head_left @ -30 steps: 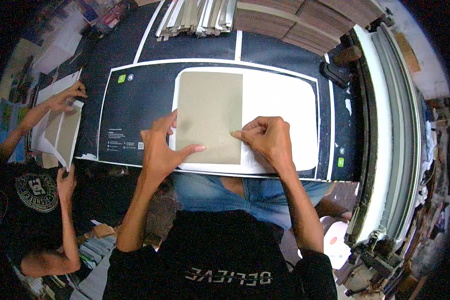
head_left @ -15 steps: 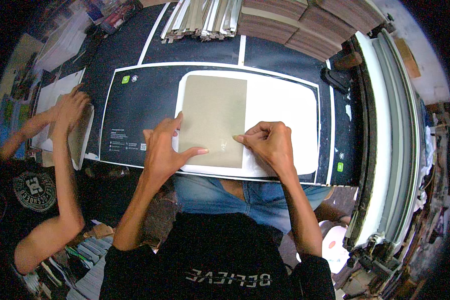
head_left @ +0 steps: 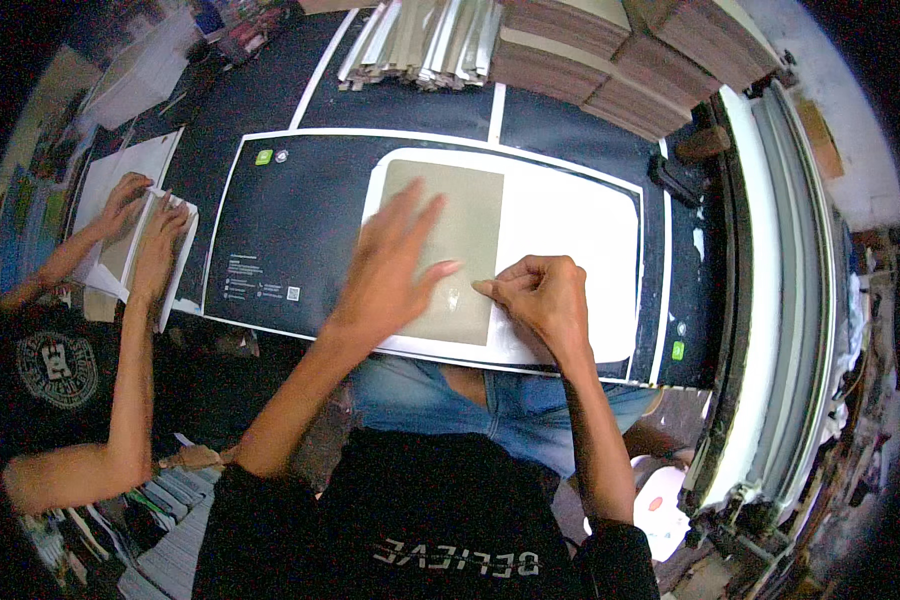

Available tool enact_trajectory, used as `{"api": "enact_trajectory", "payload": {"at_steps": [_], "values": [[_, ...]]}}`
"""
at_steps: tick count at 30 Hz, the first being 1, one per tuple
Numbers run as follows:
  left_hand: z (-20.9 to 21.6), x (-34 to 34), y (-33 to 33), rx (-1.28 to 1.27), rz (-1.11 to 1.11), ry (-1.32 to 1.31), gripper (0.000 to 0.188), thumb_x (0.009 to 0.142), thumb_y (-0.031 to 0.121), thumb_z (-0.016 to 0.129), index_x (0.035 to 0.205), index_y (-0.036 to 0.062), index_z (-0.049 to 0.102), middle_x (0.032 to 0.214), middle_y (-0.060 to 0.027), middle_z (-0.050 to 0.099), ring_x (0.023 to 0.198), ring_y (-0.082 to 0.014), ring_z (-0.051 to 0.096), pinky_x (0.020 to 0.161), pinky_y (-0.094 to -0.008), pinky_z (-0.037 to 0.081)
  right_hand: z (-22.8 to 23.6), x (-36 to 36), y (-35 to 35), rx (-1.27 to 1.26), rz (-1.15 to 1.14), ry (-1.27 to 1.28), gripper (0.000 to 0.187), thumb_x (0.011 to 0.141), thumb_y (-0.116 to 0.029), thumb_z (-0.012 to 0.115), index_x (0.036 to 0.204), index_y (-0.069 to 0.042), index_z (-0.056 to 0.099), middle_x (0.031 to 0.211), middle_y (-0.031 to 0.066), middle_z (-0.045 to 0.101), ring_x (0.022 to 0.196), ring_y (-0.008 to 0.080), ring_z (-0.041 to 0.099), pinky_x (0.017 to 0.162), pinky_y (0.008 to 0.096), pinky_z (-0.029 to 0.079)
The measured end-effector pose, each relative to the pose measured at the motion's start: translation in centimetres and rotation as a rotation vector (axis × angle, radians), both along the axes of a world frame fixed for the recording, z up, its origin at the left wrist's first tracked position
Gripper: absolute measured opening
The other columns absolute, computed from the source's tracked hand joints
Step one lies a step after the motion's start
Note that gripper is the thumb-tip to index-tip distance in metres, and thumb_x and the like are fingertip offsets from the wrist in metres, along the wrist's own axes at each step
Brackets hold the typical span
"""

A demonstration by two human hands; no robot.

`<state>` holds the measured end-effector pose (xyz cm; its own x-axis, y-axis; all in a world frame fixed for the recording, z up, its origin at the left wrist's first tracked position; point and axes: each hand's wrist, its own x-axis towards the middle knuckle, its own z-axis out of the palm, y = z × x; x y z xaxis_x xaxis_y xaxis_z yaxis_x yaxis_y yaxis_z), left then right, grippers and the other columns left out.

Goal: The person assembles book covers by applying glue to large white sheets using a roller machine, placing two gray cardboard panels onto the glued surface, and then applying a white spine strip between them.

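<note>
A grey-beige board (head_left: 465, 215) lies flat on the left half of a white sheet (head_left: 570, 230) with rounded corners. Under both is a larger dark printed sheet (head_left: 290, 215) with a white border. My left hand (head_left: 390, 260), slightly blurred, is over the board's left part with its fingers spread, holding nothing. At the board's right edge, the thumb and fingers of my right hand (head_left: 545, 295) are pinched together; what is between them, if anything, is hidden. A small shiny patch (head_left: 453, 301) shows on the board near my right fingertips.
To the left, another person's hands (head_left: 155, 235) handle a folded board or cover (head_left: 178, 245). A bundle of narrow strips (head_left: 420, 45) and stacks of brown boards (head_left: 610, 60) stand at the far side. A long metal-and-white machine (head_left: 770, 300) borders the right.
My left hand has moved from the board's left edge to the right, over its surface, fingers spreading. My right hand keeps its pinch at the right edge. The other person's hands have shifted on their cover.
</note>
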<state>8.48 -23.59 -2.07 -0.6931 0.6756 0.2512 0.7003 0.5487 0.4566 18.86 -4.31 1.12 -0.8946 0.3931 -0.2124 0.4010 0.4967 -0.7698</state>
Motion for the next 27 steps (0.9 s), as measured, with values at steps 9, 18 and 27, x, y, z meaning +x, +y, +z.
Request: {"api": "enact_trajectory", "payload": {"at_steps": [9, 18, 27], "values": [[-2.7, 1.0, 3.2, -0.186, -0.041, 0.202, 0.066, 0.104, 0.041, 0.044, 0.159, 0.0071, 0.03, 0.166, -0.0191, 0.025, 0.154, -0.0371, 0.02, 0.123, -0.0608, 0.007, -0.8, -0.2, 0.1, -0.063, -0.047, -0.019, 0.024, 0.075, -0.018, 0.087, 0.074, 0.003, 0.075, 0.064, 0.0129, 0.072, 0.054, 0.0159, 0.068, 0.052, 0.0315, 0.055], [-2.3, 1.2, 3.4, -0.202, -0.021, 0.175, 0.066, 0.105, 0.041, 0.045, 0.161, 0.014, 0.026, 0.167, -0.0153, 0.024, 0.154, -0.037, 0.022, 0.123, -0.061, 0.01, -0.7, -0.1, 0.1, -0.052, -0.04, -0.005, 0.025, 0.074, -0.018, 0.089, 0.077, 0.003, 0.076, 0.065, 0.0142, 0.072, 0.058, 0.0172, 0.07, 0.056, 0.0309, 0.057], [-2.5, 1.1, 3.5, -0.201, -0.014, 0.167, 0.066, 0.104, 0.04, 0.045, 0.162, 0.0139, 0.026, 0.167, -0.0152, 0.024, 0.154, -0.0377, 0.022, 0.123, -0.0613, 0.01, -0.9, -0.4, -0.1, -0.027, -0.075, -0.04, 0.027, 0.073, -0.022, 0.09, 0.071, 0.001, 0.076, 0.065, 0.0157, 0.072, 0.057, 0.0218, 0.07, 0.058, 0.0351, 0.056]]}}
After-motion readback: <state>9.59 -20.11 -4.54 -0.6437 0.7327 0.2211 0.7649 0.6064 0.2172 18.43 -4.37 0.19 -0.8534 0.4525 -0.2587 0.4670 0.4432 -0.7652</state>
